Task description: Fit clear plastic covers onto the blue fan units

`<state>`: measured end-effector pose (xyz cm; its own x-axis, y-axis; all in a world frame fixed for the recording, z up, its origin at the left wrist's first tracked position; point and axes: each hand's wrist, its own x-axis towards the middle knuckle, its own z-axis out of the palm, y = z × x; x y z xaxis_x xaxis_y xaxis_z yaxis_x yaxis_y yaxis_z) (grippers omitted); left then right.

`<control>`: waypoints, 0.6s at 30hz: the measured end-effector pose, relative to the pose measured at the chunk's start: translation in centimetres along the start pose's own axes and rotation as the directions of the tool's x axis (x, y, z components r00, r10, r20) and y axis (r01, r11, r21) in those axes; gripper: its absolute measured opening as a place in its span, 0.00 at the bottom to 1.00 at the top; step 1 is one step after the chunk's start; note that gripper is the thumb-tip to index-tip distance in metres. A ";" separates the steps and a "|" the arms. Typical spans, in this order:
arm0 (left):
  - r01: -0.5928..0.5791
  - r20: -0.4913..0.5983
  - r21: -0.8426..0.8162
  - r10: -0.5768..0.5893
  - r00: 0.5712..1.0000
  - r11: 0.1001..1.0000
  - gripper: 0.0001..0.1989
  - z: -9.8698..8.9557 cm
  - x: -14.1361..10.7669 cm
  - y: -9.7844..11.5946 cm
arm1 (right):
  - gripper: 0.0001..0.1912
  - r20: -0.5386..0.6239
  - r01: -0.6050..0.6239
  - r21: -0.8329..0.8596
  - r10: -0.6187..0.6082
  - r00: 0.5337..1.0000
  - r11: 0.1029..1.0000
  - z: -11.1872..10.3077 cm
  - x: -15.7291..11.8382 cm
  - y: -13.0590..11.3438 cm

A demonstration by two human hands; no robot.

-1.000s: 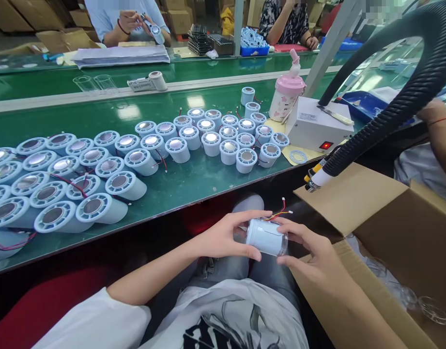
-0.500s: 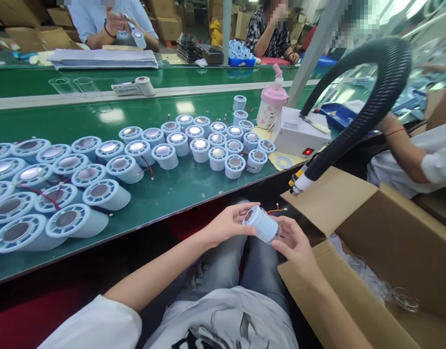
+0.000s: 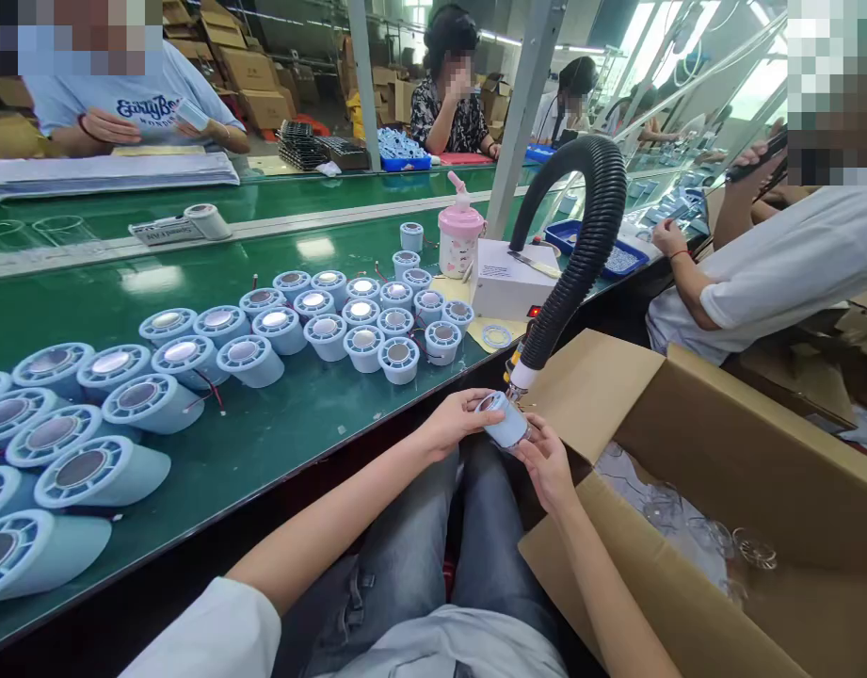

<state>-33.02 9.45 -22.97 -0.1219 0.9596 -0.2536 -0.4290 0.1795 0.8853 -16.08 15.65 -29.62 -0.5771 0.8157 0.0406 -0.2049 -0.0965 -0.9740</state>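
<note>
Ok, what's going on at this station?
The left hand and right hand hold a light-blue cylinder between them, right by the nozzle of the black hose. Many similar blue cylinders stand on the green bench. An open cardboard box with clear plastic parts sits beside the person's legs. Across the bench, a co-worker in a light-blue shirt also holds a small light-blue item.

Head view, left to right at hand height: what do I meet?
Silver-topped light-blue cylinders on the green bench → left hand → held light-blue plastic cylinder → right hand → open brown cardboard box.
</note>
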 end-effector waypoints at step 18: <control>-0.186 0.232 0.247 0.129 0.964 0.951 0.36 -0.9 -14.0 1.8 | 0.23 0.486 0.239 -0.477 0.028 0.873 0.846 3.4 -7.2 -11.6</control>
<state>-32.85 -3.88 -18.16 0.0349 0.9986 -0.0403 -0.1646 0.0455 0.9853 -12.24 8.95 -17.89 -0.8942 0.4322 0.1164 0.0664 0.3853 -0.9204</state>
